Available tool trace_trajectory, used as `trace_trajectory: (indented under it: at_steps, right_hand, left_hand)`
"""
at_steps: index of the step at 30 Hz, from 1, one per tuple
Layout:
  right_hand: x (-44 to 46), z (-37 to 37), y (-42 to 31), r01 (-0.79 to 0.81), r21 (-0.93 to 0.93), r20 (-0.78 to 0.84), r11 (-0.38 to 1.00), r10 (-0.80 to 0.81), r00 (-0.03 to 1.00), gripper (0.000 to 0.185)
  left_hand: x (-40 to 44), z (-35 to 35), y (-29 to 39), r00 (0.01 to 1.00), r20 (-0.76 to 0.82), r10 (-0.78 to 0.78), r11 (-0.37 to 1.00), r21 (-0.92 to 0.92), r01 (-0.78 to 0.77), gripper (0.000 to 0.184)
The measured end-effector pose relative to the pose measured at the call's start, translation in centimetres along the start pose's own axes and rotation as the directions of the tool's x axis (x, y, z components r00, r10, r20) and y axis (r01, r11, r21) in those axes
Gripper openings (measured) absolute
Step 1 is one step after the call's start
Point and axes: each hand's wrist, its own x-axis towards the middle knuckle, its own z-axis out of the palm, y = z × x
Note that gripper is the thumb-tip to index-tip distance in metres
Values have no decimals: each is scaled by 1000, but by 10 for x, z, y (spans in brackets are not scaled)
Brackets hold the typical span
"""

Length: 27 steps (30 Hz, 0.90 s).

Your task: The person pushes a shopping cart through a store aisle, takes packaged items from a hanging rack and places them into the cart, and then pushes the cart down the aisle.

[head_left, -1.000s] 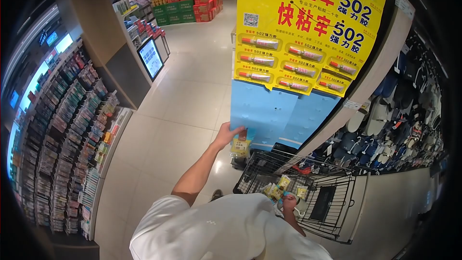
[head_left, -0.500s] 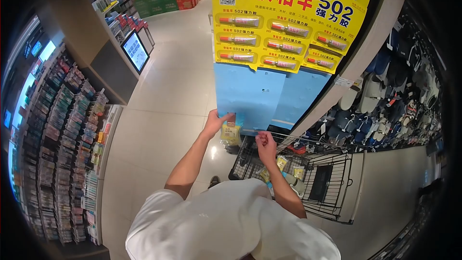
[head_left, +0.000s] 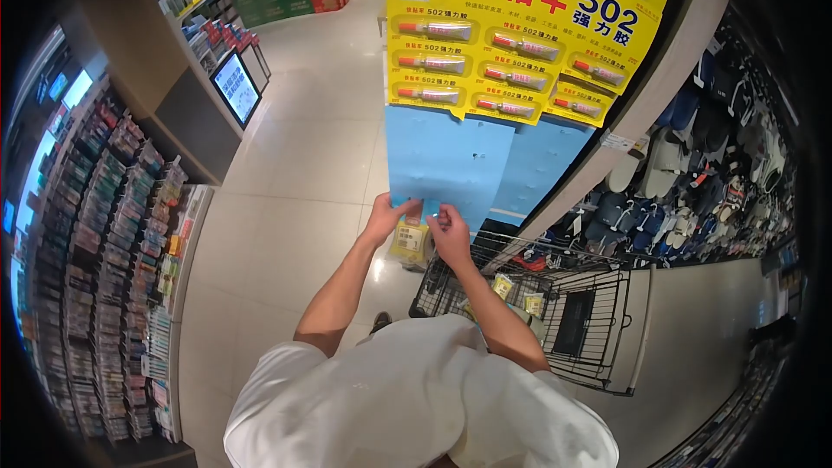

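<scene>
A small clear packet with a yellow label (head_left: 410, 240) hangs at the lower edge of a light-blue hanging sheet (head_left: 446, 152). My left hand (head_left: 380, 221) grips the packet's top from the left, thumb in front and fingers partly hidden behind. My right hand (head_left: 450, 236) is at the packet's upper right, its fingers curled in a pinch against the sheet's lower edge. What lies between those fingertips is hidden. Above the sheet hangs a yellow card (head_left: 511, 35) with several small glue tubes in blisters.
A black wire shopping cart (head_left: 598, 312) holding yellow-labelled packets (head_left: 533, 303) stands to the right below the hands. Shoes (head_left: 667, 160) hang on a rack at right. Shelves of small packaged goods (head_left: 113, 251) line the left. A lit screen (head_left: 236, 91) stands by a pillar.
My right hand has moved left and up from above the cart to the packet beside my left hand. My left hand keeps its grip, and the view has shifted slightly.
</scene>
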Motion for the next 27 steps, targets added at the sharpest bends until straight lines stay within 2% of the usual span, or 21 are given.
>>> trace_trajectory:
  at_steps: [1, 4, 7, 10, 16, 19, 22, 27]
  right_hand:
    - [1, 0, 5, -49, 11, 14, 999, 49, 999, 33]
    - [4, 2, 7, -54, 53, 33, 997, 52, 998, 20]
    - [7, 12, 6, -34, 360, 21, 932, 28, 999, 22]
    - [7, 12, 6, -127, 346, 61, 930, 113, 992, 22]
    - [8, 21, 2, -120, 404, -34, 907, 146, 989, 20]
    - [7, 23, 1, -183, 304, -41, 935, 205, 978, 18]
    - [5, 24, -7, -155, 364, -22, 918, 175, 984, 17]
    - [-3, 28, -36, -188, 459, -69, 868, 246, 967, 14]
  left_hand:
    - [-1, 0, -2, 1000, 10, -3, 1000, 6, 3, 23]
    - [6, -6, -13, 1000, 23, -7, 999, 43, 6, 23]
    - [1, -1, -12, 1000, 4, -7, 999, -31, 7, 25]
    - [2, -6, -11, 1000, 27, -9, 998, -56, 10, 24]
    - [0, -8, -8, 999, 40, -16, 999, -45, 18, 26]
    - [2, -7, -6, 999, 29, -43, 997, -61, 45, 27]
    - [7, -10, -8, 999, 24, -35, 998, -59, 37, 27]
    - [6, -6, -7, 1000, 17, -7, 997, -79, 8, 30]
